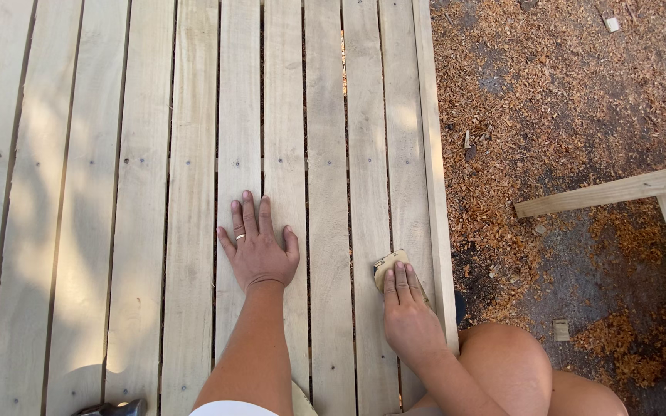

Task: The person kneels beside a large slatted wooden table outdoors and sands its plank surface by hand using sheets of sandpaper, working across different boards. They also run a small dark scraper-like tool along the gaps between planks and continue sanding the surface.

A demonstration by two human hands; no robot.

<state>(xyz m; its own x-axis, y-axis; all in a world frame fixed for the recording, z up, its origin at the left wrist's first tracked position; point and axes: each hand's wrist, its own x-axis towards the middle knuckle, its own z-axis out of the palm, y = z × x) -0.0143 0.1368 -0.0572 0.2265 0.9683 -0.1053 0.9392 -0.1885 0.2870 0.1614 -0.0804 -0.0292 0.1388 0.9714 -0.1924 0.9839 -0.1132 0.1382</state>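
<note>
Left hand (257, 246) lies flat on the slatted wooden panel (140, 192), fingers spread, holding nothing. Right hand (408, 312) presses a small sanding block (388, 266) under closed fingers, right by the panel's right edge. Past that edge there's sawdust-covered ground (564, 100) and a loose plank (610, 190).

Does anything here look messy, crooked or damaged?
Reddish wood shavings lie scattered over the dark ground beside the pale slatted wooden panel. The gaps between the slats are uneven; no damage shows.
</note>
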